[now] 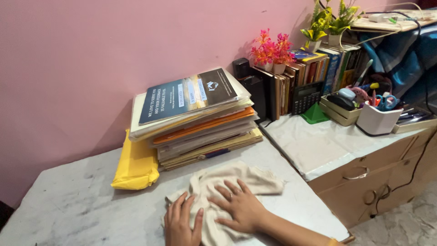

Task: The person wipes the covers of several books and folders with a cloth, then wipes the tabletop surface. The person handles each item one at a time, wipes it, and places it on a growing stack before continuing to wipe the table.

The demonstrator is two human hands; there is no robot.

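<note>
Your cream cloth (227, 191) lies crumpled on the marble surface (82, 205), near its front edge. Your right hand (239, 207) and left hand (182, 223) press flat on it, fingers spread (gripping nothing). Just behind: one stack of folders (195, 118), one yellow packet (136, 166).

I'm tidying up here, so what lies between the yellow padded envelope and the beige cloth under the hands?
In the head view, only bare grey marble tabletop lies between the yellow padded envelope and the beige cloth.
</note>
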